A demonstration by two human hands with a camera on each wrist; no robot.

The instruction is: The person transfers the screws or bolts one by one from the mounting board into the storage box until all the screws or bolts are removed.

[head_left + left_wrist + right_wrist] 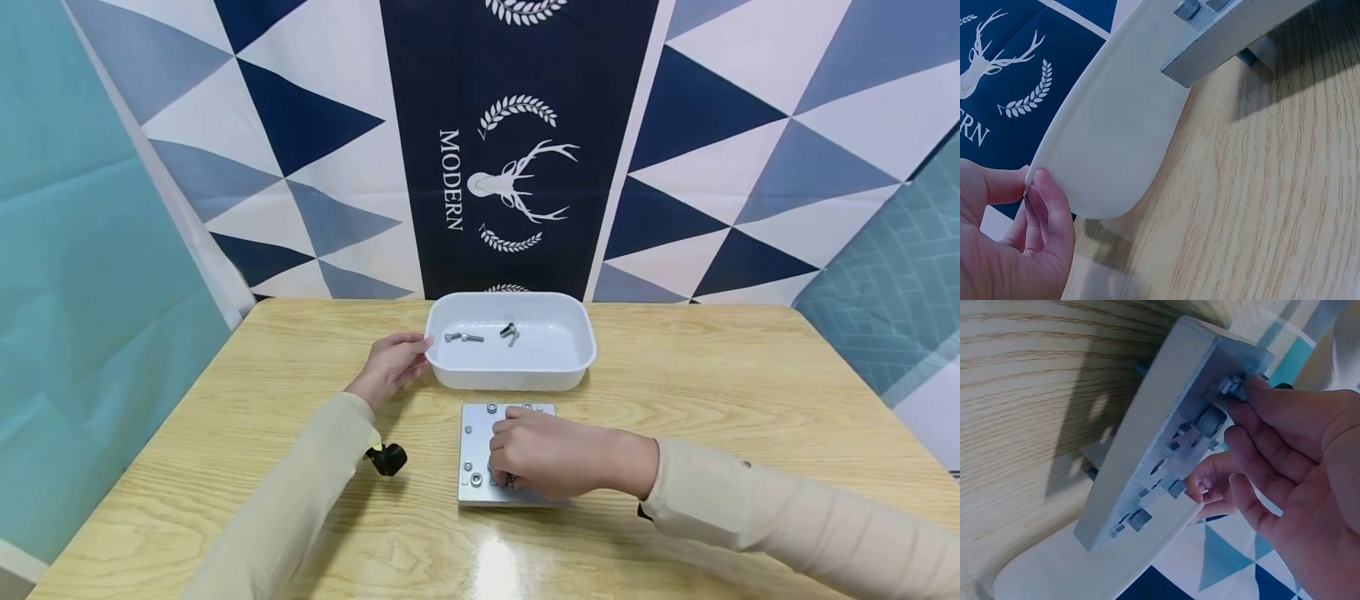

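One dark panel (408, 100), lettered "MODERN" (452, 179), beyond both hands' fingers. One white tray (510, 381), rim pinched by left hand (392, 365); loose screws (473, 337) inside, right of those fingers. One metal plate (480, 446) beneath right hand (551, 454), whose thumb and fingertip pinch a bolt (1230, 386).

Left hand (1019, 244), one, pinching the rim of a white basin (1107, 125) seen from outside. Metal plate (1229, 47), one, grey and thick, partly in front of the basin; bolt heads (1186, 9), two, on its upper face; threaded end (1246, 57), one, jutting from its underside. Tabletop (1241, 187), light wood grain. Dark blue cloth (1022, 140), printed with deer head (982, 62), leafy sprig (1032, 94), partial lettering (975, 131).
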